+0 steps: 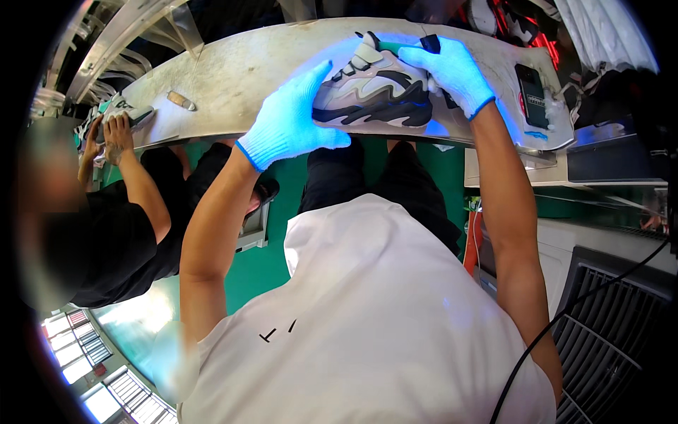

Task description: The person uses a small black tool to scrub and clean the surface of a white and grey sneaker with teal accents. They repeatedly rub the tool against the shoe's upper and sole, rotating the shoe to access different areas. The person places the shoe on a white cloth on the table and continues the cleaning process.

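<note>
Though dark-soled, a pale sneaker (378, 88)

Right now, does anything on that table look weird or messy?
The left glove and right glove look oddly bright blue beside the shoe, while most of the table looks pale. A small blue scrap also lies stray near the phone. I see no spill.

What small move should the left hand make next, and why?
I'd probably bring the left hand's thumb in against the shoe to steady it: thumb and fingers are spread wide at its left end, while the right hand is at its upper right.
</note>
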`<action>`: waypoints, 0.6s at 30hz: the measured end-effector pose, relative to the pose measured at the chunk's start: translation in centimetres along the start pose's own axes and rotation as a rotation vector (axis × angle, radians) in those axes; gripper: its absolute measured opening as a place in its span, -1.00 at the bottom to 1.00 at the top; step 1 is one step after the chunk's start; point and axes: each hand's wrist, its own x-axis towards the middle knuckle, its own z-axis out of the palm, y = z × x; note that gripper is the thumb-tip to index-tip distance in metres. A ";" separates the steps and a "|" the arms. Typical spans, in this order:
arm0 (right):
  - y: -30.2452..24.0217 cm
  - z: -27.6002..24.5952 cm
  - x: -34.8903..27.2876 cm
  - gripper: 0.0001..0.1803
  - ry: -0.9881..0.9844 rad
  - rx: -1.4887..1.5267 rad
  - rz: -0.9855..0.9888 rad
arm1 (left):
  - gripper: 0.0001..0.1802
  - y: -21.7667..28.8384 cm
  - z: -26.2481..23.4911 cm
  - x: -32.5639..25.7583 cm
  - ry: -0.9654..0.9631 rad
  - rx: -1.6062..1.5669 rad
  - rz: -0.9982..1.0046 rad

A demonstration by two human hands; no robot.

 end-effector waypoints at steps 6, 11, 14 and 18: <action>0.4 -0.1 0.3 -0.61 0.004 0.008 -0.032 | 0.54 3.2 1.4 4.7 0.021 -0.040 0.147; 1.5 -0.5 1.3 -0.60 0.006 0.062 -0.014 | 0.49 5.9 2.7 6.9 -0.073 0.201 0.032; 1.7 -0.7 1.4 -0.63 0.200 0.324 -0.046 | 0.44 4.9 2.5 7.2 -0.069 0.197 0.073; 0.9 -0.4 2.2 -0.71 0.364 0.899 -0.047 | 0.47 5.1 2.3 8.1 -0.128 0.139 0.077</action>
